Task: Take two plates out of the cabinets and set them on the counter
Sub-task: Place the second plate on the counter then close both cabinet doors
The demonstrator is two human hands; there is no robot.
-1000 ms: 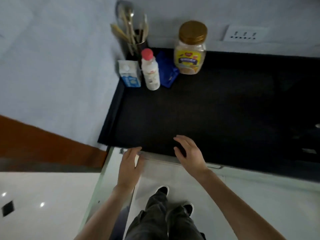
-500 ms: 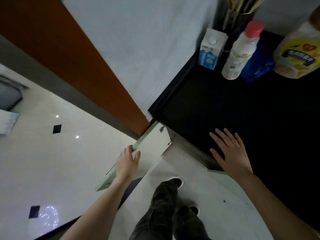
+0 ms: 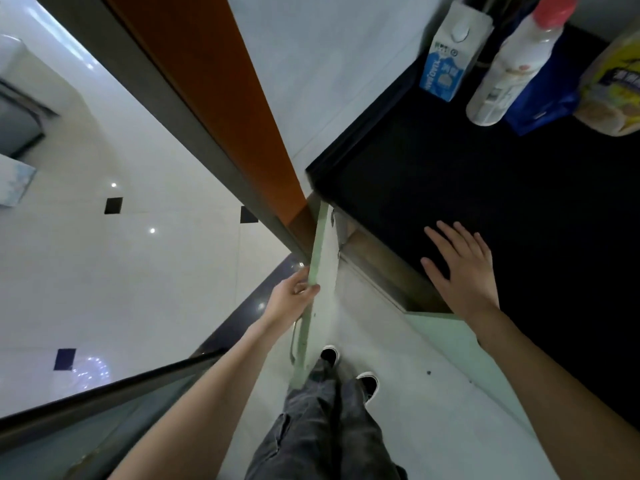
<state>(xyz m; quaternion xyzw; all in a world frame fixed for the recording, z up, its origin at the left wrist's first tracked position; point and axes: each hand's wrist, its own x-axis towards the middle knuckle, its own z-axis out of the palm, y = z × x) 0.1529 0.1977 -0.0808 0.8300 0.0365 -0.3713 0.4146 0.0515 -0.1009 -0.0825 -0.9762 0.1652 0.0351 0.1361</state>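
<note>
1. Pinches the top edge of the pale green cabinet door [image 3: 320, 251] with the left grip [image 3: 292, 299], fingers and thumb closed round it; holds it swung wide, edge-on to the camera.
2. Rests the right grip [image 3: 460, 268] spread flat, palm down, on the black surface [image 3: 450, 161] just above the open cabinet [image 3: 384, 268]; holds nothing there.
3. Cannot see any plates: presumably somewhere inside that cabinet below the surface, in a dim interior mostly hidden by the overhang.
4. Should expect, judging from the task alone, stiff, fairly heavy, smooth and slippery ware, brittle against the door or the tiled floor [image 3: 104, 271].
5. Best to take each at the rim, thumb on top and fingers under the base; to lift two as a stack only with the second grip beneath, otherwise singly.
6. Would likely need the left grip freed from the door first, and a bend to reach in.
7. Can land them on the bare black stretch beside the right grip, well apart from the milk carton [image 3: 445, 60], white bottle [image 3: 509, 64], blue pouch [image 3: 540, 109] and yellow-labelled jar [image 3: 613, 88] at the back.
8. Better to set down flat and softly, never rim first, to avoid chips.
</note>
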